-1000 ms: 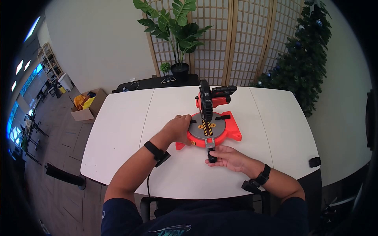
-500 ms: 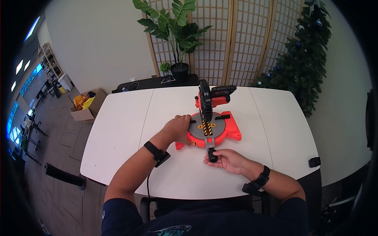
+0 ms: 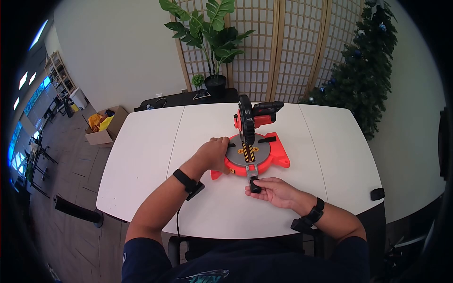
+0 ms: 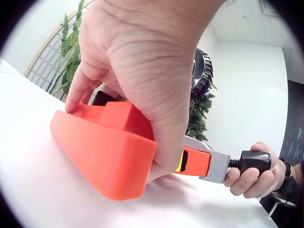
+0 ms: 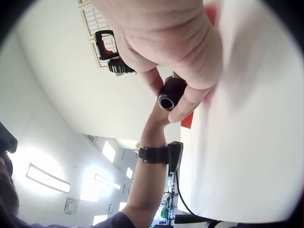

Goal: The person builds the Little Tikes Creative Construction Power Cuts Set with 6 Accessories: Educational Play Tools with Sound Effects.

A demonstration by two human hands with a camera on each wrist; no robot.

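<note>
A red-and-grey toy miter saw (image 3: 279, 153) stands on the white table, its black toothed blade (image 3: 245, 120) raised over the round grey turntable. My left hand (image 3: 212, 154) grips the left side of the saw's base, thumb at the front and fingers over the back, as the left wrist view shows. At the front, my right hand (image 3: 279, 193) pinches a black knob (image 4: 255, 160) between thumb and fingers. A short black threaded shaft (image 4: 234, 163) shows between this knob and the grey arm (image 4: 216, 166). The knob's hollow end (image 5: 166, 103) faces the right wrist camera.
The white table (image 3: 141, 165) extends around the saw, with a small black object (image 3: 377, 194) at its right edge. A potted plant (image 3: 215, 85) stands behind the table, a decorated tree (image 3: 363, 70) to the right. A cardboard box (image 3: 100, 137) sits on the floor at left.
My right thumb and fingers have shifted slightly on the black knob, the hand moving a little. The left hand and the saw's base have stayed where they were.
</note>
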